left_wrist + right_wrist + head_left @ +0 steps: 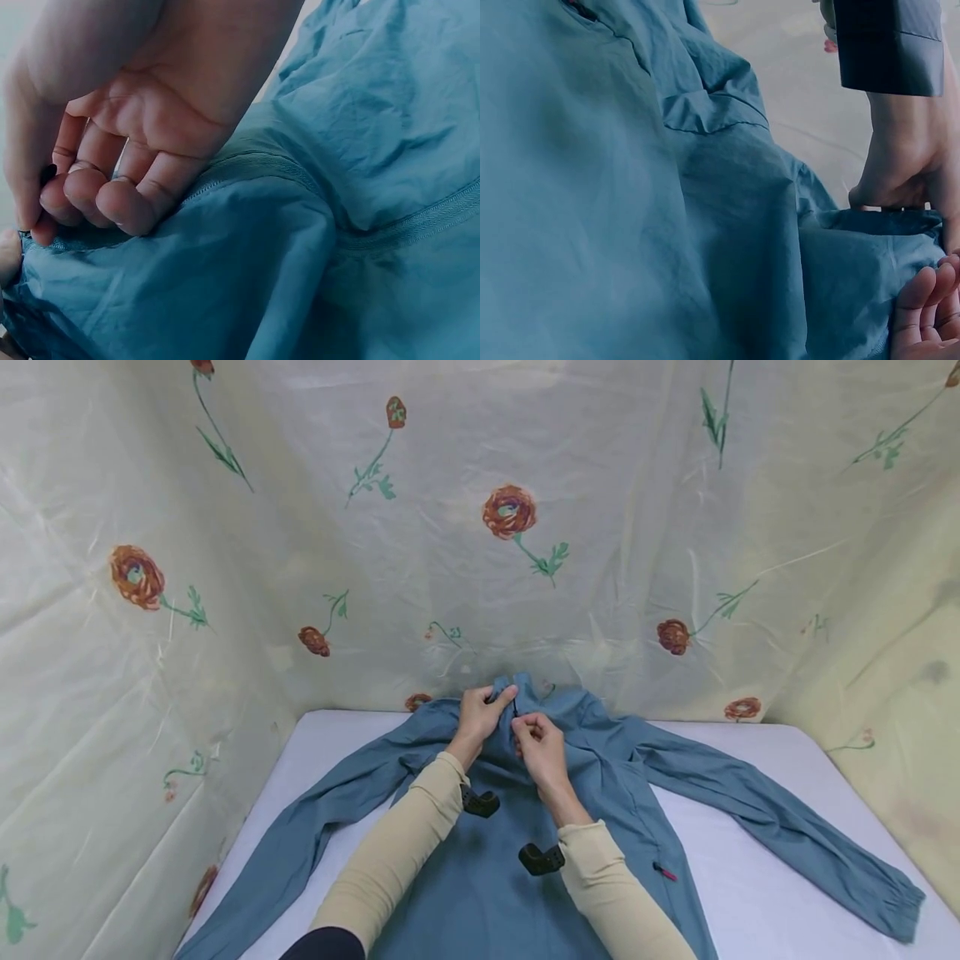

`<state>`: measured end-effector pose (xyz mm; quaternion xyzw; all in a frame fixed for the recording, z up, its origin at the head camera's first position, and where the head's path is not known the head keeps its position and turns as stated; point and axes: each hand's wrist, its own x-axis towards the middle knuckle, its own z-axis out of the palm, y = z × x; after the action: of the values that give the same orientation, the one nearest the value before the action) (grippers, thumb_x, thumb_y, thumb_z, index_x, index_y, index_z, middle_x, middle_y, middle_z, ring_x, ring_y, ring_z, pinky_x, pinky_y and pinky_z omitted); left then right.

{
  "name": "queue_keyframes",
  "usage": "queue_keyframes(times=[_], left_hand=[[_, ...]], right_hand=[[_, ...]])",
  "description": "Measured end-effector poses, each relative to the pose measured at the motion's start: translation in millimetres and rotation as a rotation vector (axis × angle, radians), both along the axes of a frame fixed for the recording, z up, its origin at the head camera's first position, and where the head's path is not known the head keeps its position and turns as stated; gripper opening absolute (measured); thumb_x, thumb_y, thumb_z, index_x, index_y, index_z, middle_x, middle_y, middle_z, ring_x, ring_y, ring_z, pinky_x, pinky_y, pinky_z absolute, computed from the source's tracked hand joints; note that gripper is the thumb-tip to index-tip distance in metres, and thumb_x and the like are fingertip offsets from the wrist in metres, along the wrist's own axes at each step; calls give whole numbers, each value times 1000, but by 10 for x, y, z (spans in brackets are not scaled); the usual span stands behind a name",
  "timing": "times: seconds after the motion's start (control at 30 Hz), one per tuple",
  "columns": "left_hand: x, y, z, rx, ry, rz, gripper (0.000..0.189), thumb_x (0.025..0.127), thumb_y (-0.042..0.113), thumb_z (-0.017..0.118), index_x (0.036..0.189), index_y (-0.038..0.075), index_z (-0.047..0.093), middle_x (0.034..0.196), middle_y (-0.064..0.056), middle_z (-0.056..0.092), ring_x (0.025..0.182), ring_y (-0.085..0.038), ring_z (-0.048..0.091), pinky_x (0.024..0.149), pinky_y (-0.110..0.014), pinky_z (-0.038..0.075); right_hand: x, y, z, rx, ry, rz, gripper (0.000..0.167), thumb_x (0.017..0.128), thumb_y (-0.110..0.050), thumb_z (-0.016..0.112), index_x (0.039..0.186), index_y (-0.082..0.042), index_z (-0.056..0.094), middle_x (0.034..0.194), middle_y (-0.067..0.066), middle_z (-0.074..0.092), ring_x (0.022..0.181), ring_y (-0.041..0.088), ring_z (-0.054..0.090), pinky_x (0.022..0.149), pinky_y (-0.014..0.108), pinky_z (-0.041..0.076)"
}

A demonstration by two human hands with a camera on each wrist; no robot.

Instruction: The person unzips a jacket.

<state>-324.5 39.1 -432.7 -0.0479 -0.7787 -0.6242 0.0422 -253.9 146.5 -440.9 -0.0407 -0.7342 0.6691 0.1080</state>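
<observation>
A blue zip jacket is spread front up, its sleeves reaching out to both sides. My left hand grips the jacket at the collar, with the thumb along the front edge. In the left wrist view that hand's fingers curl onto the cloth beside the zipper, and a small black piece shows by the thumb. Just below and to the right, my right hand pinches a thin black zipper pull at the neck. Its curled fingers are at the edge of the right wrist view.
Underneath the jacket is a table with a white cover. A flower-patterned curtain hangs behind and along both sides, close to the table edges. On the jacket's right side, a red and black pocket pull lies on the cloth.
</observation>
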Motion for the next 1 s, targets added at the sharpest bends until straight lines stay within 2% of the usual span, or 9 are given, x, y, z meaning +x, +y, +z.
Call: queue_keyframes(times=[0.23,0.47,0.67,1.0], left_hand=[[17,3,39,-12,-25,20,59,87,46,64,55,16,26,52,5,15,44,-12,17,47,-26,20],[-57,13,95,-38,-33,32,58,86,51,63,56,18,26,54,6,14,45,-11,17,48,-26,20],[-77,9,75,-50,-39,34,58,86,51,63,56,17,27,53,5,15,44,-12,17,47,-25,21],[-47,5,52,-58,-61,44,57,86,49,63,55,17,27,52,4,16,44,-12,17,48,-26,22]], right_hand=[[46,12,2,18,-9,23,23,97,-27,55,100,-5,61,80,10,58,67,15,53,63,27,49],[66,17,44,14,10,38,22,97,-27,54,100,-6,59,82,12,56,66,14,52,64,30,50],[102,13,31,24,7,32,22,97,-26,55,100,-5,60,81,13,57,66,15,52,64,29,49],[145,4,-5,11,-11,45,22,97,-26,55,99,-4,60,84,18,58,66,15,53,62,25,49]])
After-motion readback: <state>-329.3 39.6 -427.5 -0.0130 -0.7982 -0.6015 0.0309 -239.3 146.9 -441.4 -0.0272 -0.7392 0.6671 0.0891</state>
